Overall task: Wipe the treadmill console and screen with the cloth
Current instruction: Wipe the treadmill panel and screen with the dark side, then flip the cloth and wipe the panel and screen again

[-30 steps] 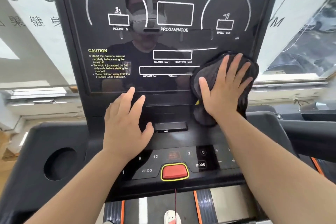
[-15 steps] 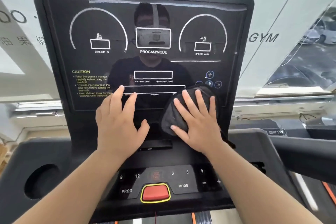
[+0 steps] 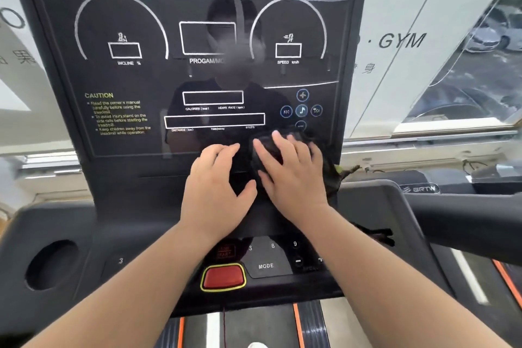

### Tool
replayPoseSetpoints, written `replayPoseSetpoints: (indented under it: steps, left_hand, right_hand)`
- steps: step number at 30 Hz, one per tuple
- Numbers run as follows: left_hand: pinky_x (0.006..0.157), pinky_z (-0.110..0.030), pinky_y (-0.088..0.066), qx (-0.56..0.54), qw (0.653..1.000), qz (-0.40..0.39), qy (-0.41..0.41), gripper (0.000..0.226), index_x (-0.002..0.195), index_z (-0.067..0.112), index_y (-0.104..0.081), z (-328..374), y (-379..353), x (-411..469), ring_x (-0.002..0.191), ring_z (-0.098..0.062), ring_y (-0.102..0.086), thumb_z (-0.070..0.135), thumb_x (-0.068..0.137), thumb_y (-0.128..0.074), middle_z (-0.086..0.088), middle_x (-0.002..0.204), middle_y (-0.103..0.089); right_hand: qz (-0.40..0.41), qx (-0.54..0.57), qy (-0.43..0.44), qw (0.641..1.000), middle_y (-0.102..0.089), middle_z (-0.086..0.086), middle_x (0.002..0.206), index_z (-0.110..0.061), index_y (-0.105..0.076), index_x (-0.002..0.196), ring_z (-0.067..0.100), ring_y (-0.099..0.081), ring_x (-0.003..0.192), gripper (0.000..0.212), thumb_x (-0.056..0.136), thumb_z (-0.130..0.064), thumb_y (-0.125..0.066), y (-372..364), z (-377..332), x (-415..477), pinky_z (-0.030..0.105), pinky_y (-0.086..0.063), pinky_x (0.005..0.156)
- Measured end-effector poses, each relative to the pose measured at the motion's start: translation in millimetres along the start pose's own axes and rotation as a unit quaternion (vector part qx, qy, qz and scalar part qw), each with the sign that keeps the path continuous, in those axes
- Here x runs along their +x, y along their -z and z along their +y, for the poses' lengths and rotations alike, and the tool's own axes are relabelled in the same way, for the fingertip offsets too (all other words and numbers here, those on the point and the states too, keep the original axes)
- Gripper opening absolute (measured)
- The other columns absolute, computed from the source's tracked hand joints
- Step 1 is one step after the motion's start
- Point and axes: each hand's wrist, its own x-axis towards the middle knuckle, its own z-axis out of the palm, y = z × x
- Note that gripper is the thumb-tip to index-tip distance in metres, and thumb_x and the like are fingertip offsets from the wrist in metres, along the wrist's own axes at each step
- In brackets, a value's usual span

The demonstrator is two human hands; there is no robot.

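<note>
Presently we logged the cloth (image 3: 267,150), dark and bunched, pinned flat under our right hand (image 3: 293,175) at the screen's (image 3: 141,79) lower edge, about 5 o'clock on the panel. Right grip: fingers spread and pressing, not curled round the cloth. Left hand (image 3: 214,183) lay open and empty just beside it, at its 9 o'clock. We judged the cloth soft, light and limp, best driven by palm pressure; the glossy screen looked slick and smudge-prone. Red stop button (image 3: 223,277) and MODE key (image 3: 265,265) sat at 6 o'clock, liable to accidental presses. Cup recess (image 3: 50,263) lay well apart at 8 o'clock.
</note>
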Motion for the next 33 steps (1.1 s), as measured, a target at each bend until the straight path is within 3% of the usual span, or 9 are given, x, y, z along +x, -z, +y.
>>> replayPoseSetpoints:
  steps: [5,11,16,18,20,22,24,26,33]
  left_hand:
    - [0.097,-0.043,-0.049,-0.031,0.998,-0.044,0.041,0.058,0.135,0.021,-0.057,14.6,-15.5,-8.0,0.114,-0.024,-0.056,0.034,0.08,-0.068,0.002,0.13,-0.056]
    - [0.085,-0.028,-0.042,-0.139,0.98,-0.13,0.049,0.008,0.096,0.03,-0.064,30.9,-19.9,-15.3,0.091,-0.008,-0.055,0.024,0.092,-0.063,0.017,0.095,-0.061]
    - [0.062,-0.026,-0.043,-0.263,0.952,-0.125,0.091,0.018,0.086,0.026,-0.063,42.9,0.1,-20.3,0.062,-0.006,-0.051,0.019,0.1,-0.056,0.011,0.067,-0.06]
    - [0.061,-0.028,-0.043,-0.292,0.947,-0.102,0.09,0.021,0.084,0.027,-0.064,49.4,13.1,-19.0,0.061,-0.006,-0.052,0.018,0.1,-0.055,0.01,0.066,-0.061]
    - [0.06,-0.029,-0.044,-0.305,0.947,-0.07,0.076,0.021,0.082,0.025,-0.063,56.2,27.6,-14.6,0.06,-0.006,-0.053,0.015,0.099,-0.056,0.009,0.065,-0.062]
    - [0.058,-0.026,-0.046,-0.315,0.945,-0.046,0.068,0.019,0.082,0.019,-0.063,61.1,41.2,-8.1,0.059,-0.006,-0.054,0.011,0.097,-0.057,0.01,0.063,-0.063]
    - [0.059,-0.022,-0.047,-0.301,0.952,-0.037,0.05,0.017,0.082,0.016,-0.063,62.3,51.3,-1.6,0.06,-0.005,-0.057,0.008,0.095,-0.06,0.01,0.065,-0.066]
    - [0.063,-0.025,-0.049,-0.268,0.962,-0.038,0.034,0.016,0.081,0.017,-0.064,58.2,55.3,3.4,0.064,-0.008,-0.06,0.007,0.093,-0.063,0.007,0.069,-0.07]
    - [0.07,-0.036,-0.051,-0.122,0.987,-0.088,0.059,0.013,0.079,0.021,-0.062,24.4,30.5,12.0,0.07,-0.016,-0.065,0.02,0.091,-0.067,0.002,0.073,-0.071]
  right_hand:
    - [0.018,0.109,0.027,0.993,-0.054,0.004,0.078,-0.013,-0.059,0.082,0.03,-0.053,0.073,0.006,0.079,-0.018,-0.057,20.1,17.1,-12.1,0.043,-0.051,0.059]
    - [-0.037,0.239,-0.024,0.97,-0.051,-0.001,0.085,-0.016,-0.052,0.083,0.024,-0.048,0.081,0.017,0.076,-0.013,-0.066,58.1,14.8,-28.1,0.037,-0.044,0.066]
    - [-0.053,0.375,-0.149,0.913,-0.058,-0.009,0.087,-0.02,-0.057,0.085,0.009,-0.053,0.078,0.028,0.08,-0.026,-0.084,84.5,9.2,-28.4,0.023,-0.042,0.071]
    - [-0.127,0.387,-0.151,0.901,-0.064,-0.013,0.102,-0.028,-0.062,0.108,0.003,-0.055,0.081,0.041,0.078,-0.042,-0.085,99.7,13.5,-24.6,0.02,-0.046,0.078]
    - [-0.276,0.38,-0.13,0.873,-0.07,-0.014,0.106,-0.036,-0.053,0.136,0.002,-0.06,0.084,0.066,0.079,-0.048,-0.083,110.2,23.3,-19.6,0.027,-0.051,0.085]
    - [-0.368,0.364,-0.083,0.852,-0.071,-0.012,0.087,-0.035,-0.062,0.122,0.008,-0.064,0.079,0.044,0.083,-0.039,-0.082,112.9,32.7,-17.6,0.032,-0.052,0.079]
    - [-0.379,0.328,-0.074,0.862,-0.068,-0.01,0.078,-0.031,-0.063,0.085,0.015,-0.065,0.078,0.017,0.085,-0.034,-0.079,111.0,37.5,-16.5,0.035,-0.051,0.076]
    - [-0.386,0.268,-0.083,0.879,-0.062,-0.006,0.073,-0.024,-0.054,0.069,0.024,-0.062,0.08,0.031,0.089,-0.035,-0.074,106.7,43.4,-14.8,0.038,-0.049,0.076]
    - [-0.329,0.059,-0.074,0.939,-0.05,-0.009,0.082,-0.026,-0.048,0.074,0.025,-0.048,0.104,0.031,0.094,-0.042,-0.065,109.8,73.1,-1.2,0.038,-0.033,0.081]
